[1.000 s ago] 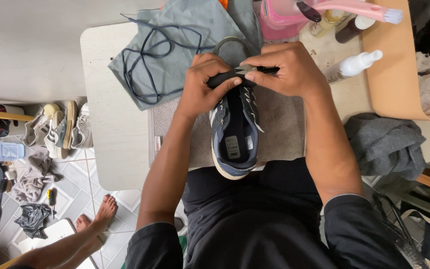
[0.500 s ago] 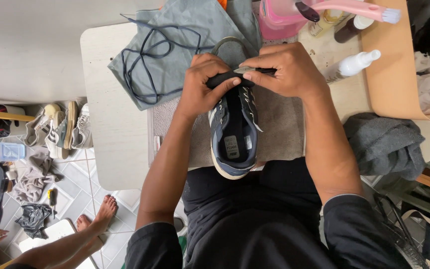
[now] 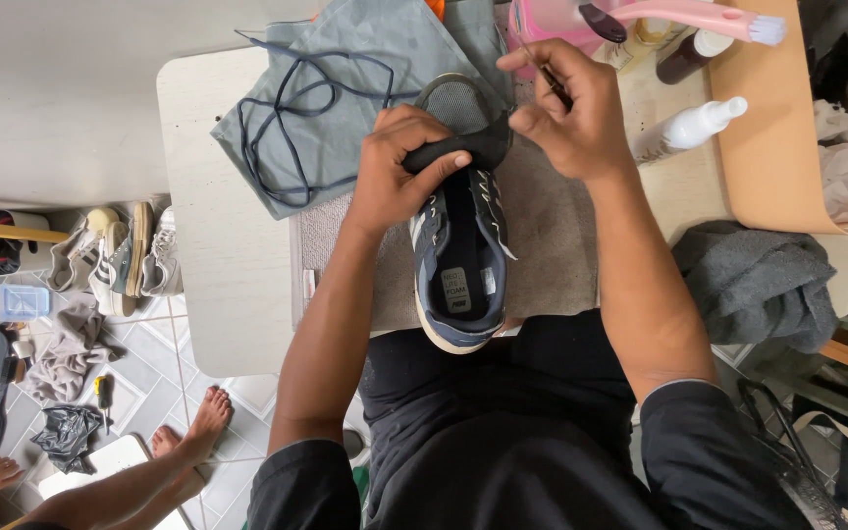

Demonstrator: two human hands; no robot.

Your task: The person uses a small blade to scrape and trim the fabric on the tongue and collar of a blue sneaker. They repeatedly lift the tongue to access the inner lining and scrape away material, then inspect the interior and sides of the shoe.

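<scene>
Sneaker (image 3: pixel 460 257), navy and grey with white sole rim, laceless, lying toe-away on a beige towel mat (image 3: pixel 552 245) atop a cream table (image 3: pixel 218 265), heel at the near table edge over the lap. Inside visible: dark insole with a pale printed patch near the heel. White lace loops lined down both sides of the opening. Black padded tongue pulled up and forward, grey mesh toe cap showing beyond it.

Left hand (image 3: pixel 399 172) wrapped around the tongue, fingers curled over its top, thumb underneath, grip closed firmly. Right hand (image 3: pixel 566 113) just beside it over the toe, thumb and forefinger pinched shut on a thin dark stick-like tool (image 3: pixel 552 83); tool's tip too small to make out.

Dark blue lace (image 3: pixel 296 118) looped loose on a grey-blue cloth (image 3: pixel 365 59) left of the shoe. White spray bottle (image 3: pixel 694 126) lying to the right, pink brush (image 3: pixel 699 15) further back. Crumpled grey cloth (image 3: pixel 758 285) at the right table edge.
</scene>
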